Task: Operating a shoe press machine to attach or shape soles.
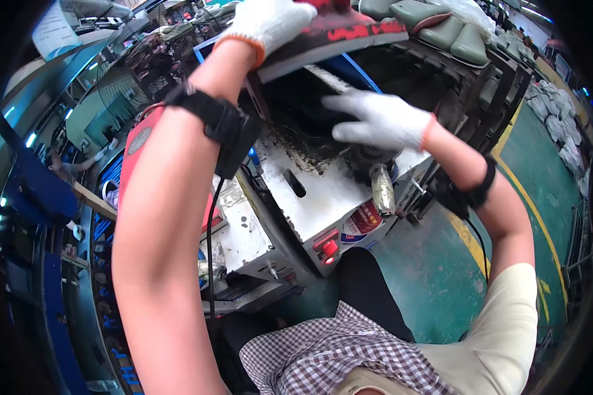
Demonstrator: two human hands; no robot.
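My left hand, in a white knit glove with an orange cuff, is raised at the top edge of the view. It is closed against a worn red machine head, with part of its fingers cut off by the frame. Lower and to the right, my right hand wears a similar glove and is slightly blurred. Its fingers are stretched out and the thumb stands apart, with nothing seen in it. Under that hand lies a black, shiny cavity in the machine, whose inside is too dark to make out.
The white machine top has a slot and dark stains. A lit red switch sits on its front, near a foil-wrapped cylinder. Grey-green moulded pieces lie on a rack at the upper right. Yellow lines mark the green floor.
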